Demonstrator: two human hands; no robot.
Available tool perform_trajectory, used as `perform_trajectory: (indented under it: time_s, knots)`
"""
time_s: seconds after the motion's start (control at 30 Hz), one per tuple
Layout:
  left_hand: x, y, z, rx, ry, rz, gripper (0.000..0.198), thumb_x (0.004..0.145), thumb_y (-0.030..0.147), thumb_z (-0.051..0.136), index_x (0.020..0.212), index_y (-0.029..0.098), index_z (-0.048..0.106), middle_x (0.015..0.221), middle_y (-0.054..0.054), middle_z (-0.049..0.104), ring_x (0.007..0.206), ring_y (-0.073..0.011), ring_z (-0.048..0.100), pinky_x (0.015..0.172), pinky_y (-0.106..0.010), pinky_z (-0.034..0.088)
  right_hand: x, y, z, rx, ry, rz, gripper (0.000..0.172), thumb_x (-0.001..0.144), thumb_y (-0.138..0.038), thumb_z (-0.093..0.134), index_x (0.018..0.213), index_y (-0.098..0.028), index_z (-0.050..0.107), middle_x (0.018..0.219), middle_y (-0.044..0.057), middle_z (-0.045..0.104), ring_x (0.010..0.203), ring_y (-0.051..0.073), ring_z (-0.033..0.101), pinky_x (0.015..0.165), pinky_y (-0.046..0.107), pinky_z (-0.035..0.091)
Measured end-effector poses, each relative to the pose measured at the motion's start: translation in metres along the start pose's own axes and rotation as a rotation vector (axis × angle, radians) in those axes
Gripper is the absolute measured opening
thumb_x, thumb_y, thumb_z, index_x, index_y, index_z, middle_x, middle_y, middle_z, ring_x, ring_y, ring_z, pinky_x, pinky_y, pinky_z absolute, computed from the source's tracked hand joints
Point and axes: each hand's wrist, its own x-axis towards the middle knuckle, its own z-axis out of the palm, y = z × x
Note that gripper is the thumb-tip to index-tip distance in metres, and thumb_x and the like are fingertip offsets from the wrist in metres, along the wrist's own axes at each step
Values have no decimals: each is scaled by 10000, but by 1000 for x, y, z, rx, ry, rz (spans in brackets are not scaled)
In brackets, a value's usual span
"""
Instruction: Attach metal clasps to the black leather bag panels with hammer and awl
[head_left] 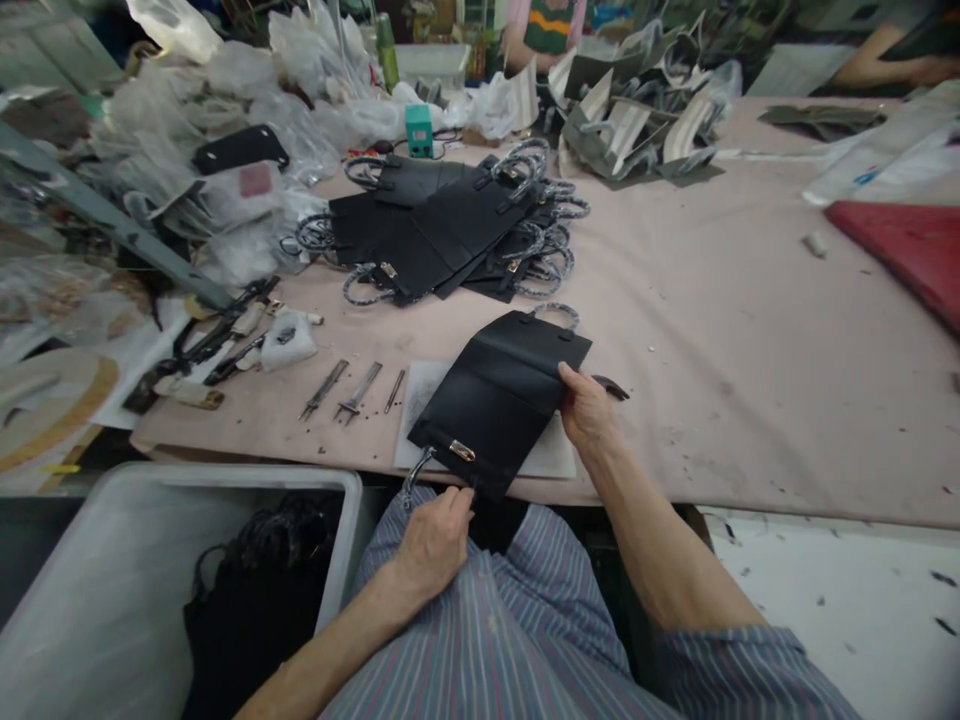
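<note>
The desk point(750, 330), covered in a pale pink cloth, fills most of the view. Below its near edge, toward the left corner, stands a grey bin point(150, 520) with dark pieces inside. Toward the far edge, left of the middle, lies a fanned pile of black panels point(450, 235) with ringed handles.

The black panel point(499, 400) being handled lies at the middle of the near edge, partly on a white mat point(420, 385). Its long axis runs on a slant, from the near edge up toward the far right. The end with the ringed handle point(555, 312) points away from the person, and the other end hangs just over the near edge above the lap.

The right hand point(589, 410) clamps the panel's right side, thumb on top and fingers under, which seems to keep the piece flat and stop it sliding. The left hand point(435, 545) sits below the desk's edge with its fingers curled against the overhanging end. Whether they pinch it or only touch it, I cannot tell. Letting that end overhang probably makes it easy to reach from beneath.

Left of the mat lie slim metal tools point(341, 388), side by side and within reach. A small gold clasp point(462, 451) sits on the panel's near end, just above the left hand.
</note>
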Motion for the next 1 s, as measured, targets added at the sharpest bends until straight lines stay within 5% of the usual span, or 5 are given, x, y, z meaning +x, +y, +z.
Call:
perform_trajectory:
  time_s: [0.2, 0.37, 0.57, 0.7, 1.0]
  knots:
    - [8, 5, 2, -68, 29, 1, 237, 978, 115, 482, 1180, 147, 602, 999, -103, 693, 864, -232, 708, 753, -337, 613, 2, -31, 42, -103, -160, -253, 352, 664, -264, 804, 996, -193, 711, 1005, 6, 755, 943, 185, 676, 960, 367, 541]
    - [27, 21, -11, -120, -31, -96, 322, 994, 144, 470, 1300, 145, 569, 1124, -131, 708, 980, -262, 720, 834, -387, 628, 18, -37, 73, -242, -234, -504, 320, 768, -305, 725, 1078, -245, 675, 1012, -20, 741, 919, 185, 677, 943, 391, 550]
    - [50, 41, -20, -189, -142, -265, 285, 949, 124, 517, 1217, 129, 612, 1158, -149, 696, 1051, -304, 707, 924, -431, 597, 55, 11, 55, -847, -139, -418, 531, 744, -259, 604, 1267, -167, 596, 1208, 114, 700, 1143, 306, 625, 1061, 538, 479]
    - [52, 47, -8, -331, -106, -245, 428, 916, 122, 559, 1344, 101, 552, 1277, -184, 662, 1182, -318, 664, 1020, -446, 558, 49, 30, 40, -1020, -238, -519, 827, 780, -269, 604, 1553, -141, 338, 1568, 167, 453, 1443, 316, 422, 1208, 527, 349]
    - [58, 50, 4, -408, -74, -217, 498, 892, 102, 527, 1389, 68, 530, 1314, -223, 639, 1247, -351, 625, 1071, -502, 527, 14, 36, 29, -1500, -208, -545, 524, 928, -313, 533, 1421, -136, 546, 1482, 212, 536, 1351, 394, 505, 1128, 631, 363]
